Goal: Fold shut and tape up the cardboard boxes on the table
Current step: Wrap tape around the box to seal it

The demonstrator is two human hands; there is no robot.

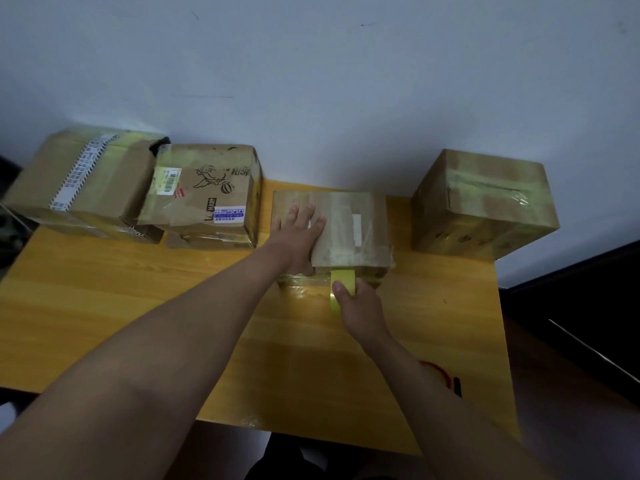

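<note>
- A yellow wooden table (pixel 138 289) stands against a pale wall, seen from above by the person working at it.
- At the table's far left corner lies a large cardboard box (pixel 83 178) with a printed strip of tape across its top; one flap at its right end stands partly open.
- Just beside it, touching on the right, sits a second box (pixel 207 192) with a cartoon drawing, a barcode label and a blue sticker on top.
- Near the middle of the far edge sits a small flat box (pixel 349 226), its top closed and covered with clear tape.
- The left hand (pixel 298 233) rests flat on the left part of this box's top, fingers straight and slightly spread, thumb down at the near edge.
- The right hand (pixel 360 310) grips a roll of yellow tape (pixel 343 282), fingers and thumb curled around it, held against the near side of the small box.
- At the far right corner stands a taller box (pixel 485 206), closed, with yellowish tape across its top.
- Near the table's right edge, close to the person, a red ring-shaped object (pixel 438 370) shows partly behind the right forearm.
</note>
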